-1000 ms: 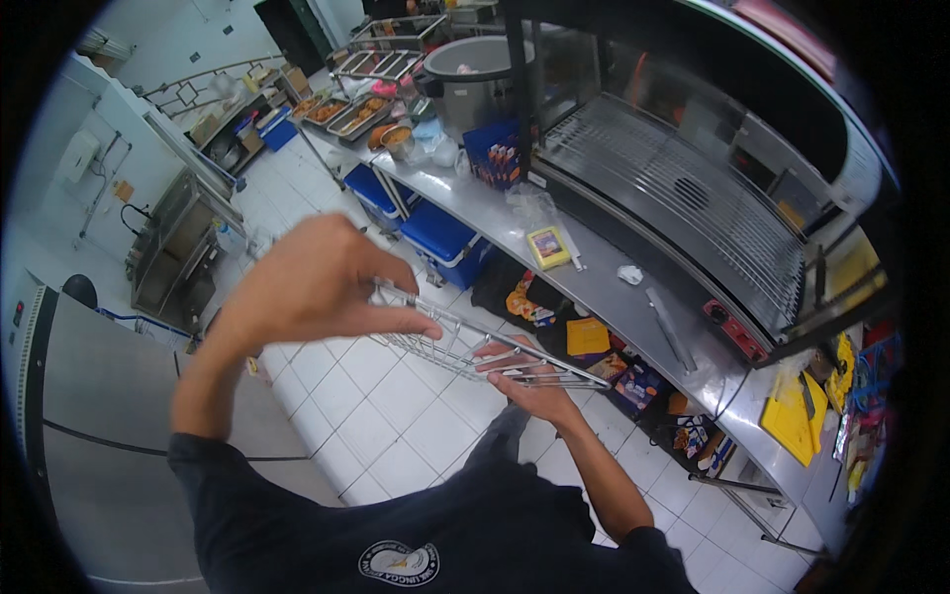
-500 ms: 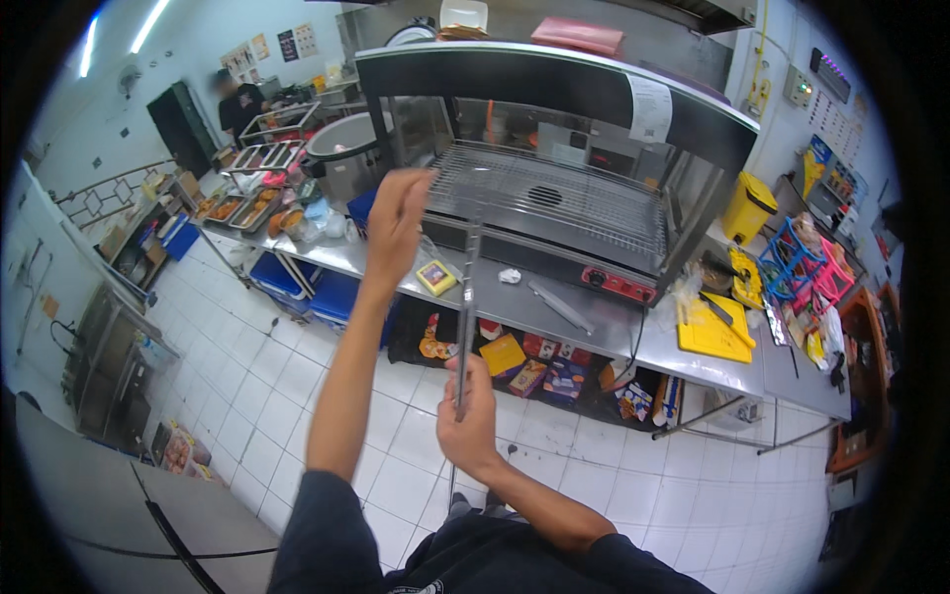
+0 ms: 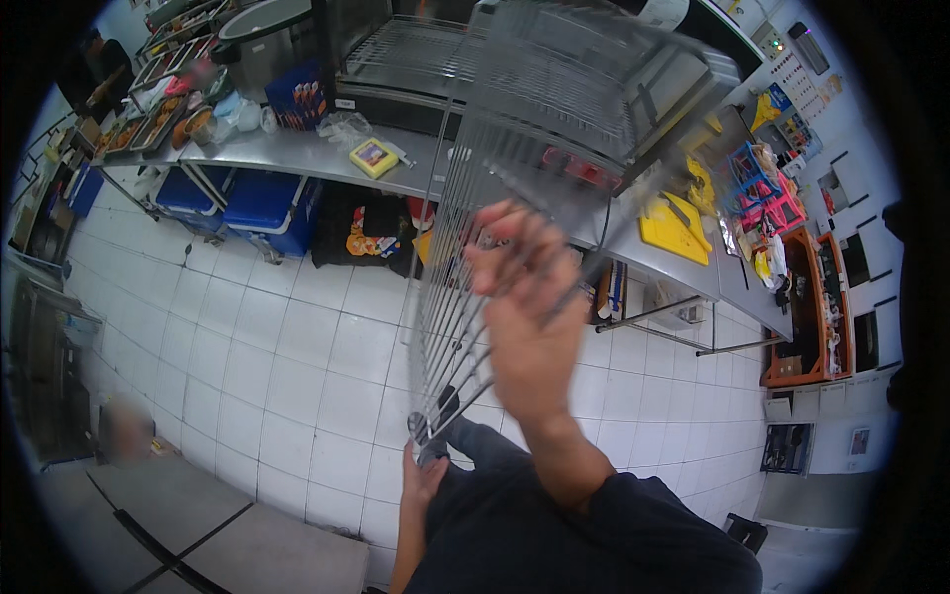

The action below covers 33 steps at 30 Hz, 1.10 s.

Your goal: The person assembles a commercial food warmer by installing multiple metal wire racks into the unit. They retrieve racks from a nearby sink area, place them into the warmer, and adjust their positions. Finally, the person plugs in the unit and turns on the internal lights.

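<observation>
A large metal wire rack (image 3: 450, 267) is held up in front of me, its long bars running from low near my body to the warming cabinet. At its lower end, my left hand (image 3: 426, 472) is closed on the rack's corner. My right hand (image 3: 534, 297) is higher up, along the rack's right side, with curled fingers against the bars; motion smears them. The rack's upper part is blurred and overlaps the glass-sided warming cabinet (image 3: 341, 91), where another wire shelf (image 3: 401, 49) shows.
A steel counter (image 3: 287, 148) carries a yellow packet (image 3: 374, 158), food trays (image 3: 158, 124) and a yellow cutting board (image 3: 673, 233). Blue cool boxes (image 3: 262, 213) stand underneath. A grey-topped unit (image 3: 257, 554) is close at lower left. A person (image 3: 109, 69) stands at far left.
The rack, seen edge-on before, now shows its bars and leans differently. My left hand has dropped to its lower end; my right hand has risen along it. The view has shifted.
</observation>
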Available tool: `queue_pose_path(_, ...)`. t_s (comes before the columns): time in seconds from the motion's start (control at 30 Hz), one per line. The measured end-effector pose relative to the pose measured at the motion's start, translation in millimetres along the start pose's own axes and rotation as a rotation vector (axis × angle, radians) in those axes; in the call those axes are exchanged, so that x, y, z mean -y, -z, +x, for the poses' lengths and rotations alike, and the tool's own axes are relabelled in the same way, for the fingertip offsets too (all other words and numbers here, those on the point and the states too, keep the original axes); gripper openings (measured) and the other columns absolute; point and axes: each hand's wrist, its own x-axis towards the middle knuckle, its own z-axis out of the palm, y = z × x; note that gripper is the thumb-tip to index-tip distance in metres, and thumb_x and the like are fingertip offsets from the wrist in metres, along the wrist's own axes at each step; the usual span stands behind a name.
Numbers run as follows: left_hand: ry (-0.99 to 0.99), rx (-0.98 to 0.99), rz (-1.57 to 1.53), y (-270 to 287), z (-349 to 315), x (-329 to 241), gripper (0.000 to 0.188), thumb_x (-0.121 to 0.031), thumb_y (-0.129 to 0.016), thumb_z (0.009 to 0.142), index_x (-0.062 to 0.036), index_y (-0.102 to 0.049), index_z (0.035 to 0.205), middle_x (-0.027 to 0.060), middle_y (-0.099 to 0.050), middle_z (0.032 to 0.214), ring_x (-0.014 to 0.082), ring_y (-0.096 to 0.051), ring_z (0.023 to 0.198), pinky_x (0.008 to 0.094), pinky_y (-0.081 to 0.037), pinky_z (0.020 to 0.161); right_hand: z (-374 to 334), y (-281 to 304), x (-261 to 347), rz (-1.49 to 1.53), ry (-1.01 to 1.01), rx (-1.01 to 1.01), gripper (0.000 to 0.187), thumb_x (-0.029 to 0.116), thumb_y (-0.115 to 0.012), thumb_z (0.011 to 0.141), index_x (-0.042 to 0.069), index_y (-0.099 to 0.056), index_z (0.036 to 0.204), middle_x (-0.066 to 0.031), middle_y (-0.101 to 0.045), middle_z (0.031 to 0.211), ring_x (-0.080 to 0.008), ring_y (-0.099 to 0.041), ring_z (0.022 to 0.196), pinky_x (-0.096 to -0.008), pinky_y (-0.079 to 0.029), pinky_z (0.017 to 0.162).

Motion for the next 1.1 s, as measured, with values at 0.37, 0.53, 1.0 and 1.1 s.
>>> queue_pose_path(0.37,-0.727,1.006,-0.569,-165,-83,-194,0.069,-0.002,-0.048,0.082,-0.0138,-0.025,0.146,0.0217,-0.027,0.154,0.0412,-0.031,0.141,0.0474,-0.034,0.115,29,133,-8,0.389,-0.079,-0.427,0.058,-0.006,-0.045,0.076,0.004,-0.043,0.133,-0.0131,-0.04,0.142,-0.0238,-0.052,0.111,-0.0588,-0.04,0.107)
queue_pose_path(0.53,-0.861,1.117,-0.348,-257,-134,-246,0.084,0.003,-0.046,0.075,-0.0182,-0.017,0.151,0.019,-0.026,0.156,0.0429,-0.032,0.139,0.0471,-0.037,0.113,58,192,-50,0.483,-0.148,-0.607,0.063,-0.005,-0.044,0.078,0.007,-0.037,0.139,-0.0137,-0.035,0.147,-0.0308,-0.04,0.13,-0.0612,-0.038,0.109)
queue_pose_path(1.0,-0.778,1.301,-0.268,-491,-105,-298,0.085,0.003,-0.047,0.071,-0.0122,-0.021,0.15,0.0208,-0.028,0.154,0.0379,-0.027,0.143,0.0483,-0.029,0.118,193,246,-64,0.434,0.022,-0.552,0.064,-0.007,-0.041,0.08,0.006,-0.034,0.142,-0.0153,-0.032,0.151,-0.0367,-0.041,0.134,-0.0581,-0.043,0.105)
queue_pose_path(1.1,-0.748,1.334,-0.257,-518,-106,-315,0.084,0.003,-0.046,0.072,-0.0155,-0.023,0.15,0.0198,-0.029,0.154,0.0383,-0.028,0.143,0.0478,-0.031,0.117,211,245,-70,0.367,0.018,-0.573,0.062,-0.005,-0.042,0.081,0.007,-0.034,0.142,-0.015,-0.032,0.151,-0.0365,-0.042,0.133,-0.0567,-0.045,0.104)
